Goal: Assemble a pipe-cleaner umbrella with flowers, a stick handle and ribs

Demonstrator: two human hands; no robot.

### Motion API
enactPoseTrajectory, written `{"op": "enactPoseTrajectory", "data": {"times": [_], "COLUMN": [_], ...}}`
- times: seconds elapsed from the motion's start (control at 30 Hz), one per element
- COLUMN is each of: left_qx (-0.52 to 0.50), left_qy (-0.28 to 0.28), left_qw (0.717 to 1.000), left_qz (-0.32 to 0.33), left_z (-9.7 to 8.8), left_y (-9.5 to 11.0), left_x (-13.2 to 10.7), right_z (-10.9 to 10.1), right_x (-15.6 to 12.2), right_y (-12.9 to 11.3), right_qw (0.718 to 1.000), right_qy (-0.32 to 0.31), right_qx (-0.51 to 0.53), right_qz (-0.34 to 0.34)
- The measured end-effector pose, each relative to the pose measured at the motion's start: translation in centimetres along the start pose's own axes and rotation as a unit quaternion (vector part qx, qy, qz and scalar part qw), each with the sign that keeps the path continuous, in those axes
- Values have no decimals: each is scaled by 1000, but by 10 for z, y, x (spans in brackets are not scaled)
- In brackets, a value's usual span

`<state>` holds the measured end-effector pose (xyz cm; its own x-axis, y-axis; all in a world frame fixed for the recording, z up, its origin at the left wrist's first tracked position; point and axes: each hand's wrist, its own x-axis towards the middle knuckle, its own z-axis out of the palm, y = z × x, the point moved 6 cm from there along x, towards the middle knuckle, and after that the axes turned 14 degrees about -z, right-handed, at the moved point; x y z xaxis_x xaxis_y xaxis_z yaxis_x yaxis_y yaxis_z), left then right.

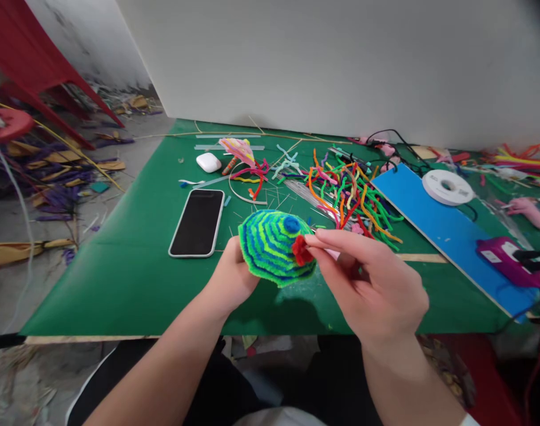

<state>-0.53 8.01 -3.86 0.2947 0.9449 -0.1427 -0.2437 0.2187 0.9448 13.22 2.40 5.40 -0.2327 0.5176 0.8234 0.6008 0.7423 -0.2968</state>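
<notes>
A small umbrella of blue and green pipe cleaners [270, 251] is held over the front middle of the table. My left hand [238, 269] is closed on it from beneath, its fingers mostly hidden by the striped canopy. A round blue knob tops the canopy. My right hand [367, 272] pinches a small red pipe-cleaner flower [300, 251] between thumb and forefinger. The flower lies against the canopy beside the knob; whether it is fixed there I cannot tell.
Loose coloured pipe cleaners [341, 186] lie behind my right hand. A phone [198, 223], a white earbud case [208, 162] and a pink-yellow small umbrella [238, 149] are left. On the right, a blue board [434, 222] bears a ribbon spool [447, 187] and a purple device [510, 260].
</notes>
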Motion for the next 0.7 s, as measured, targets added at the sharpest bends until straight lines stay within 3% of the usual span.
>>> {"op": "enactPoseTrajectory", "data": {"times": [0.4, 0.7], "left_qx": [-36, -62], "left_qy": [33, 34], "left_qw": [999, 997], "left_qz": [8, -34], "left_z": [-7, -2], "left_y": [-4, -4], "left_x": [0, -1], "right_z": [-2, 1], "right_x": [-6, -6], "right_y": [9, 8], "right_qw": [984, 984], "right_qy": [54, 40], "right_qx": [132, 140], "right_qz": [107, 106]}}
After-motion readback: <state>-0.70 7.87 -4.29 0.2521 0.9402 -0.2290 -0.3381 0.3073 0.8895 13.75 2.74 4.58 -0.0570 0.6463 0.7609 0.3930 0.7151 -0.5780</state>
